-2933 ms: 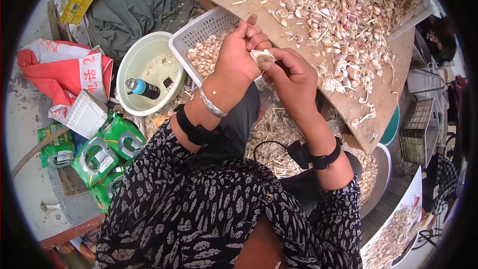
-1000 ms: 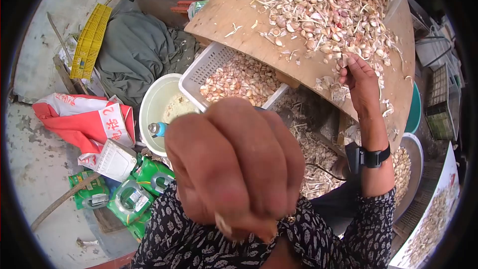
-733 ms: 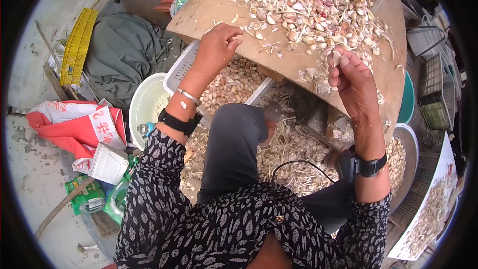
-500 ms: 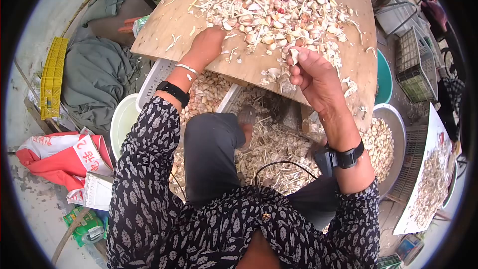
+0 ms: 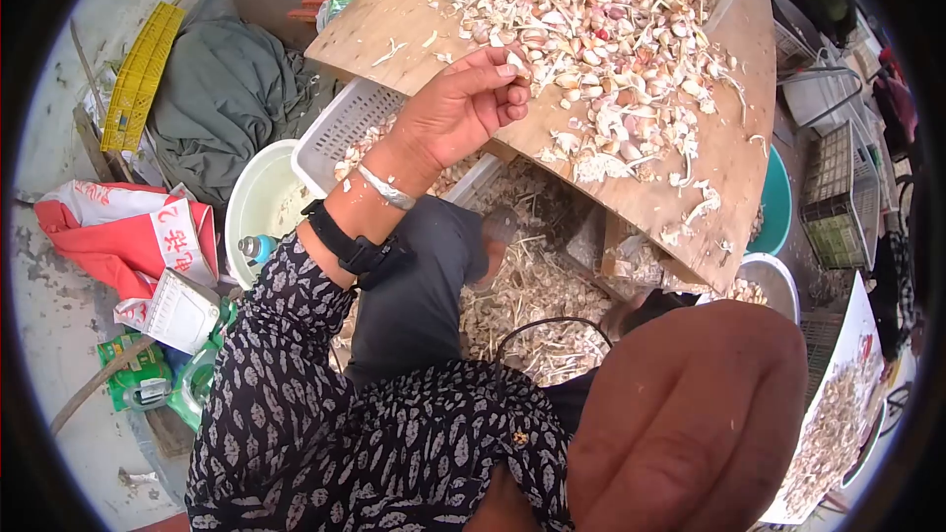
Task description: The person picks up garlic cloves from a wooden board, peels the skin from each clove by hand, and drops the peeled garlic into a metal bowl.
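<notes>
My left hand is raised over the near edge of the wooden board, pinching a small pale garlic clove between thumb and fingertips. Looming large and close to the camera at the lower right is my right hand. Its fingers are bent and pressed together; whatever they hold, if anything, is hidden. A heap of loose garlic cloves, mixed with dry skins and stalks, covers much of the board.
Below the board are a white slotted basket with cloves, a pale basin on the left, and a teal basin and a metal bowl on the right. Garlic skins litter the ground. A black cable loops near my legs.
My right hand has left the board and come up close to the camera. My left hand has lifted off the board and now pinches a clove. The view has shifted.
</notes>
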A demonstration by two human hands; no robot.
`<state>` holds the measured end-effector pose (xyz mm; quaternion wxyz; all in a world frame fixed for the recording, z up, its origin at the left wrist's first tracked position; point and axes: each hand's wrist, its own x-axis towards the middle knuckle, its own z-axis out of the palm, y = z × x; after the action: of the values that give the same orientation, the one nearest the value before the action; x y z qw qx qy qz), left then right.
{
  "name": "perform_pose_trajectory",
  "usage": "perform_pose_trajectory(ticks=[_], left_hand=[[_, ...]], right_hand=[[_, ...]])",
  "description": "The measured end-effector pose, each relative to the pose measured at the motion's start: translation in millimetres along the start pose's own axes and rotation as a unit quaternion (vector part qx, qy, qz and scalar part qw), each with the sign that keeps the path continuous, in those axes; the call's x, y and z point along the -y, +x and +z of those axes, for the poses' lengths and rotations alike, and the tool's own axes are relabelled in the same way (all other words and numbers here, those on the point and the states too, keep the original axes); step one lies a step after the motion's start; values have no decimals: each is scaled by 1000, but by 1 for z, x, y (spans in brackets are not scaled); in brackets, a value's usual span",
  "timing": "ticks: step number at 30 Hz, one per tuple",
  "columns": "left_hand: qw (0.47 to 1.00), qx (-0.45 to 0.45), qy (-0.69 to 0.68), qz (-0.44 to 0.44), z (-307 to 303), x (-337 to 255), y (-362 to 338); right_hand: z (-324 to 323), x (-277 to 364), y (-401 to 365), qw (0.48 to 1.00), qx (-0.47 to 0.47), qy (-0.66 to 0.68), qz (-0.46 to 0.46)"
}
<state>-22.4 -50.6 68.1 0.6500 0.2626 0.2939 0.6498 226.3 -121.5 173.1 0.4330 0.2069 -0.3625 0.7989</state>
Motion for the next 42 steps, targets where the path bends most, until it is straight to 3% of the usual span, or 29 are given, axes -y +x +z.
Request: perform_pose_trajectory(ticks=[1,6,7,8,9,11,13,14,15,16,17,18,20,21,23,27,29,30,31,32,34,35,36,38,39,40,41,42], left_hand=[[1000,7,2,-3,2,-1,-4],[995,-22,93,31,-24,-28,-38],[953,-79,292,1,-41,-41,-46],[867,-130,481,-27,-55,-49,-43],[867,-125,481,-31,-67,-47,-35],[659,-154,730,93,-88,-45,-13],[654,-94,736,146,-74,-24,29],[619,-27,765,179,-66,-12,51],[578,42,787,212,-60,-2,71],[581,48,785,212,-64,8,89],[503,101,827,229,-68,18,102],[420,152,861,245,-67,22,110],[434,166,858,219,-68,22,116],[460,111,856,208,-67,22,113],[507,41,845,163,-68,19,100],[468,69,866,160,-91,17,92],[723,-70,687,8,-69,9,78],[720,-67,691,10,-59,6,70],[875,-81,477,0,-52,6,59],[969,-90,229,-11,-44,6,50],[985,-82,154,-6,-26,12,32],[997,-44,66,3,-12,18,22],[1000,-7,-24,10,6,23,8],[998,38,-36,20,54,27,-23],[995,82,-47,29,77,29,-39],[986,152,-38,55,94,31,-53],[972,221,-31,79,110,33,-68],[960,253,-1,122,132,31,-88]], right_hand=[[-32,-12,11,976,185,61,-94],[-36,-2,5,979,190,35,-58],[-37,2,4,980,189,24,-49],[-39,7,4,981,190,11,-42],[-41,11,3,982,186,-2,-36],[-55,19,8,983,180,-18,-29],[-81,26,26,974,194,-55,107],[-95,6,18,991,117,-47,44],[-102,4,8,993,-2,-76,88],[-121,-4,7,992,-36,-56,107],[-131,-9,4,983,-121,-45,129],[-136,-12,6,983,-125,-49,126],[-142,-16,8,936,-316,-19,154],[-155,-15,4,935,-319,-18,151],[-184,-13,-8,914,-324,-38,241],[-196,-16,-10,878,-398,-98,247],[-203,-11,-13,875,-404,-105,244],[-207,-7,-15,871,-411,-114,243],[-211,-3,-19,869,-420,-123,231],[-213,5,-21,871,-418,-122,228],[-213,25,-27,862,-449,-147,184],[-212,44,-29,843,-463,-231,144],[-213,67,-33,816,-474,-314,104],[-236,124,-61,625,-486,-608,56],[-251,152,-81,405,-449,-791,95],[-259,167,-99,150,-376,-905,130],[-258,166,-109,141,-381,-904,137],[-257,161,-112,100,-336,-926,139]])
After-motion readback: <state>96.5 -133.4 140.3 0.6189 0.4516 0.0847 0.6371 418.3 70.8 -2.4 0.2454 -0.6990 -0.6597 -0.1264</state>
